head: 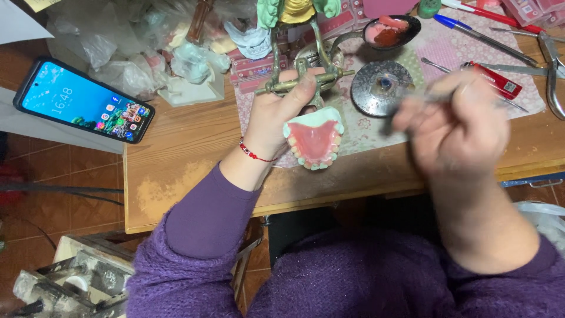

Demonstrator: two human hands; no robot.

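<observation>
Left hand (276,115) grips the brass articulator (306,79) holding the pink denture model (315,141) over the bench edge, while the blurred right hand (456,126) pinches a thin tool (412,106), so wax shaping seems underway, needing steady aim.

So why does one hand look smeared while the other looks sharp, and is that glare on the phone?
In the head view, the right hand and its thin tool are streaked by motion blur; the left hand and the pink denture model are crisp. The phone screen glows brightly but shows no real glare. Lighting is even, shadows soft.
</observation>
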